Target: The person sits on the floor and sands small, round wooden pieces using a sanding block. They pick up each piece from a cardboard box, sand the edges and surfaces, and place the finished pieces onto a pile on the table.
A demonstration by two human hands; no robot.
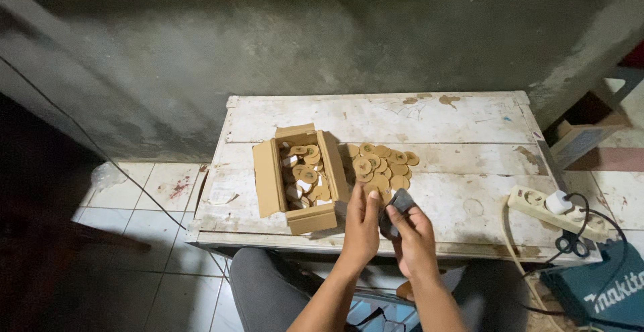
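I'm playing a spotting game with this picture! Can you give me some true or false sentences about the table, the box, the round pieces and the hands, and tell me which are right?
1. The cardboard box on the white table is open, with round pieces inside. True.
2. The loose tan discs lie to the left of the box. False: they lie on its right side.
3. The right hand holds a dark grey piece. True.
4. The left hand is inside the box. False: it is just outside, near the box's front corner.
5. A plug sits in the power strip at the table's right edge. True.
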